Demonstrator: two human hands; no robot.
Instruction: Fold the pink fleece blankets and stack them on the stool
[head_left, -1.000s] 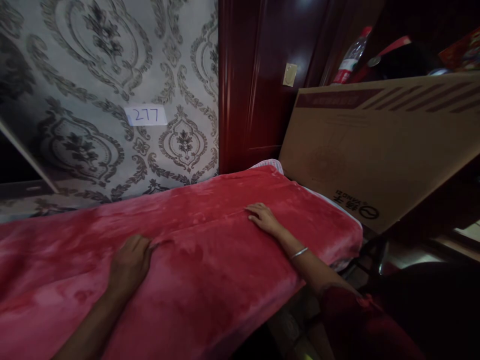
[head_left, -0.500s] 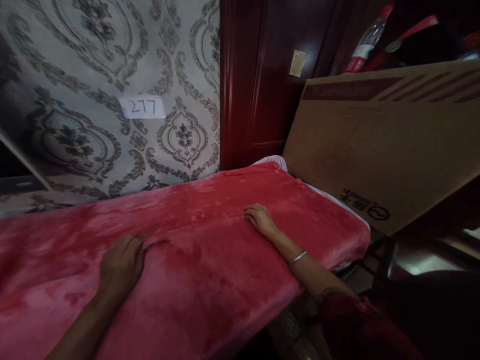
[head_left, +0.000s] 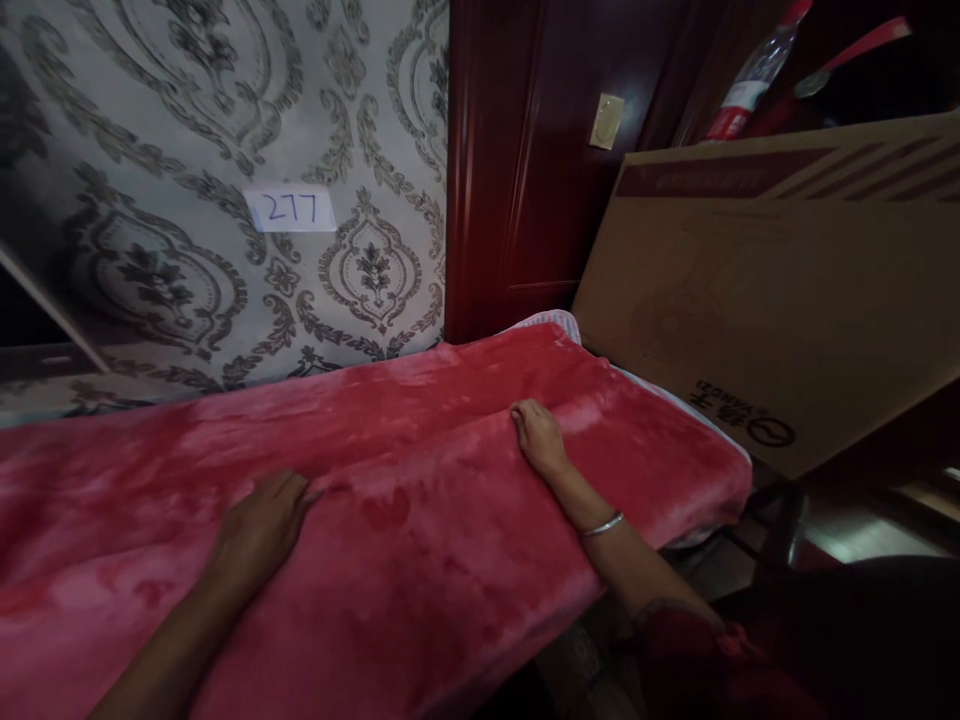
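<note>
A plush red-pink blanket [head_left: 420, 560] is spread over a long flat surface and hangs down along the near side. My left hand [head_left: 262, 525] pinches a bit of its cloth at the left-middle. Further right, my right hand [head_left: 538, 435] is closed on another pinch of the blanket, with a silver bangle [head_left: 602, 524] on that wrist. Between the two hands the fabric is drawn up into a low ridge. Pale striped cloth [head_left: 559, 320] peeks out from under the blanket at the far right corner.
A large cardboard box [head_left: 750, 300] leans at the right end. Behind it is a bottle with a red label [head_left: 750, 85]. Patterned wallpaper [head_left: 360, 130] with a paper marked 277 [head_left: 292, 208] and a dark red wooden panel [head_left: 517, 150] border the far side.
Both hands have shifted slightly right in view. My right hand has closed on the blanket, and a ridge of cloth has risen between the hands. The view has moved a little.
</note>
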